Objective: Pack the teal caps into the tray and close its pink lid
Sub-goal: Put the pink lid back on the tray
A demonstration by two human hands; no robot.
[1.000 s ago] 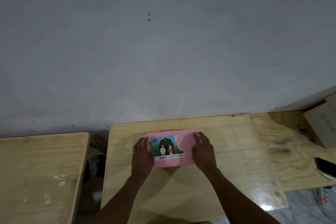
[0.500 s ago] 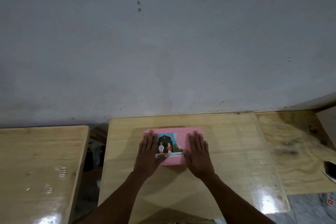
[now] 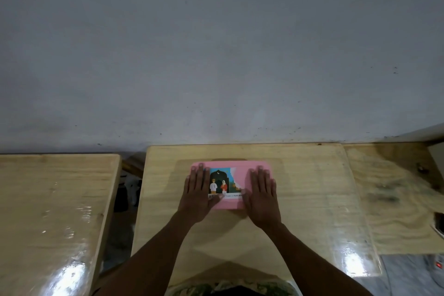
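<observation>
Glossy pale plywood table (image 3: 300, 211) against a scuffed grey wall (image 3: 216, 55), a second wooden table (image 3: 48, 199) to the left. Centre of the near table: the flat pink lid (image 3: 240, 168), rounded corners, a printed picture label (image 3: 222, 184) on top. Left hand (image 3: 197, 196) and right hand (image 3: 263, 196) both lie flat, fingers spread, pressing on the lid's two ends.

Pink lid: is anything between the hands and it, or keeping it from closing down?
Nothing visible. The left hand and right hand lie flat, palms down, directly on the pink lid, which lies level on the middle table. No caps show.
</observation>
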